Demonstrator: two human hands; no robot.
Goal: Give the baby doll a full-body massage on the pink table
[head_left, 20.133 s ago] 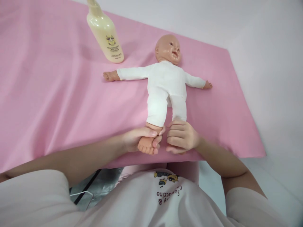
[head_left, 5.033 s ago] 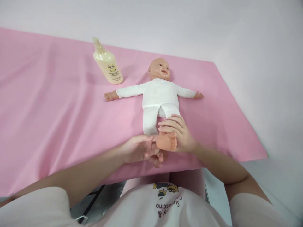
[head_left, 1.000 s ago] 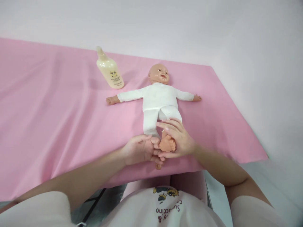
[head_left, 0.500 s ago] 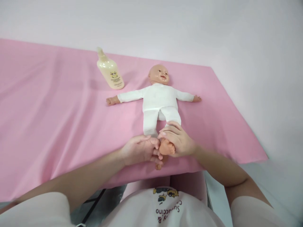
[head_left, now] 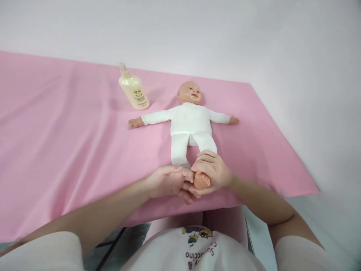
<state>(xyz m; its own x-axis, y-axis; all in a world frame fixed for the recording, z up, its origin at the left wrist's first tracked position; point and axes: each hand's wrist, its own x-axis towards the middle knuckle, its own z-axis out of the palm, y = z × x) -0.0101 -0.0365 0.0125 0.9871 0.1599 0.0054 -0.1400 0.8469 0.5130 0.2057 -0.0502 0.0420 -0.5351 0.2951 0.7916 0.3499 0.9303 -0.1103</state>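
From the head camera, you have the doll (head_left: 189,124) lying on its back on the pink sheet (head_left: 70,150), head toward the far edge, arms spread wide, feet toward you at the near edge. It sits right of the middle of the sheet.

Your right hand (head_left: 211,171) is curled around the doll's bare foot (head_left: 201,180), fingers over the top and the toes showing out below. Your left hand (head_left: 166,181) lies just beside it, its fingertips touching that foot and your right thumb, so the two hands meet at the foot. The doll's other foot is hidden under your left fingers; you cannot tell whether that hand grips it or only rests there.

The step in hand looks like working the foot: one hand clasps, the other supports. A next move would call for a light, even squeeze along the sole, with the white-trousered leg (head_left: 207,142) kept flat on the sheet and not pulled off the near edge.

The bottle (head_left: 133,89) stands near the far edge, just beyond the doll's outstretched arm (head_left: 149,118), well apart from both hands.
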